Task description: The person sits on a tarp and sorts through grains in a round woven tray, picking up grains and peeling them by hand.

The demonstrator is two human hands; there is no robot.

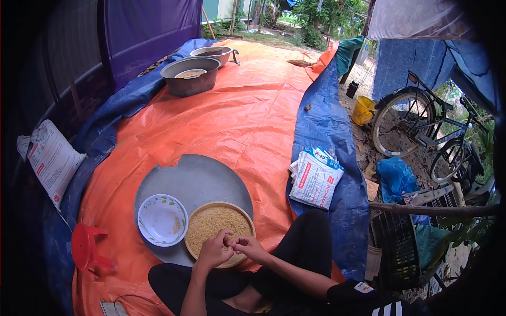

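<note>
My left hand [215, 249] and my right hand [251, 248] meet over the near edge of a round tray [213, 221] filled with yellowish grains. The fingers of both are curled and pinched close together; whatever lies between them is too small to make out. Left of the tray, a white bowl [162, 220] with a green leaf pattern holds a small patch of grains. Both vessels rest on a round grey board [174, 181], which lies on the orange tarp.
Beyond are a grey basin [191, 84] with a bowl inside and another basin [226, 52]. A red stool [87, 250] and a white sack [51, 163] are at left. Folded sacks [316, 179] lie on blue tarp at right, with a bicycle [403, 121] and yellow bucket [362, 110] beyond.
</note>
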